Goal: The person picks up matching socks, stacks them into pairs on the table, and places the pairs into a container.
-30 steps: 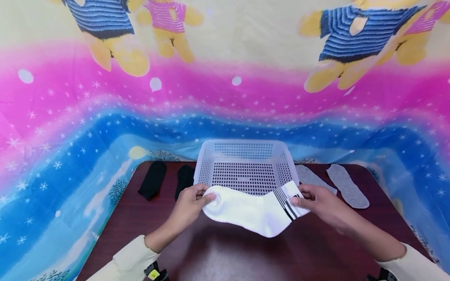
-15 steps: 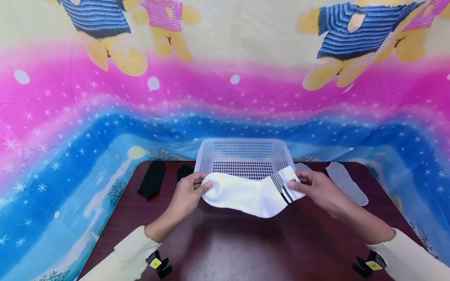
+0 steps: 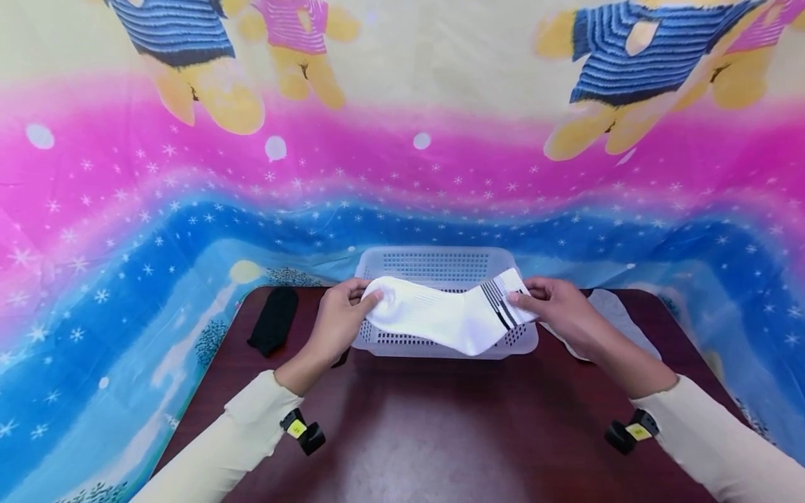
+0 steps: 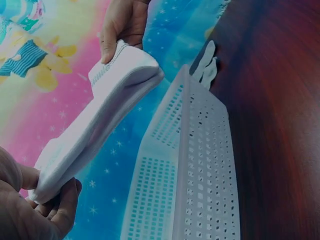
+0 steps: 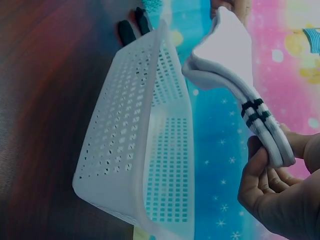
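A pair of white socks (image 3: pixel 434 311) with dark stripes at the cuff is stretched flat between my hands, one sock laid against the other. My left hand (image 3: pixel 339 314) pinches the toe end between thumb and fingers. At the cuff, my right hand (image 3: pixel 556 307) grips both layers, as the right wrist view shows with the two folded edges (image 5: pixel 257 112). The socks hang above a white plastic basket (image 3: pixel 434 260), overlapping its opening in the head view.
A black sock (image 3: pixel 273 321) lies at the table's left; another is mostly behind my left hand. Grey socks (image 3: pixel 619 321) lie at the right, partly hidden by my right arm. The dark red table (image 3: pixel 428 433) meets a patterned cloth backdrop (image 3: pixel 415 181).
Both hands have moved forward with the white socks, from in front of the basket to over it. The grip on toe and cuff is unchanged.
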`<state>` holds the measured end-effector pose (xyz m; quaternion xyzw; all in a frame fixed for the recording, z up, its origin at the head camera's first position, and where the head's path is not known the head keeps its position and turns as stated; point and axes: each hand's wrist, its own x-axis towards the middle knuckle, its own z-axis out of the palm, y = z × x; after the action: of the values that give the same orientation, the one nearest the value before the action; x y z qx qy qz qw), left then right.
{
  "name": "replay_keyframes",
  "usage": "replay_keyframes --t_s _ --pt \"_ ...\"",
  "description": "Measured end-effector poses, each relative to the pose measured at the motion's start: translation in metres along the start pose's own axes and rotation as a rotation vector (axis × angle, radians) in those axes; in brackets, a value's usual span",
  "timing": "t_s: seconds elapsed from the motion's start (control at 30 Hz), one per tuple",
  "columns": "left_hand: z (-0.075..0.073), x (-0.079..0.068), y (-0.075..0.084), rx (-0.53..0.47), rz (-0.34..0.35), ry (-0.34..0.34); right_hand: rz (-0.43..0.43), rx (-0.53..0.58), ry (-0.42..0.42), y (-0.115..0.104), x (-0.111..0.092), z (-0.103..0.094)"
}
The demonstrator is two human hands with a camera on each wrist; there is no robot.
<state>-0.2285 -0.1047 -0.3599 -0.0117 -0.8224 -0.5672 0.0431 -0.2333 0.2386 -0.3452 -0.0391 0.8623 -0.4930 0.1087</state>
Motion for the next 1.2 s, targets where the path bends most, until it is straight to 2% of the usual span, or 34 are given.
replay_keyframes --t_s 0.17,0.37,0.63,0.8,0.9,1.03,1.2 --pt "0.006 0.014 -0.002 0.016 -0.025 0.020 0.046 -0.033 0.042 -0.002 0.013 0.000" --pt "0.013 0.030 -0.005 0.050 -0.023 0.031 0.048 -0.116 0.094 -0.001 0.028 0.000" --pt "0.023 0.050 -0.013 0.088 -0.112 0.038 0.067 -0.211 0.086 -0.001 0.051 0.006" --pt "0.030 0.064 -0.018 0.114 -0.161 0.062 0.048 -0.298 0.107 -0.002 0.071 0.015" --pt "0.036 0.072 -0.022 0.128 -0.166 0.089 0.046 -0.349 0.137 0.000 0.083 0.021" --pt "0.048 0.081 -0.028 0.204 -0.156 0.114 0.068 -0.359 0.169 0.006 0.096 0.026" --pt "0.057 0.091 -0.030 0.271 -0.128 0.113 0.093 -0.367 0.162 0.015 0.113 0.032"
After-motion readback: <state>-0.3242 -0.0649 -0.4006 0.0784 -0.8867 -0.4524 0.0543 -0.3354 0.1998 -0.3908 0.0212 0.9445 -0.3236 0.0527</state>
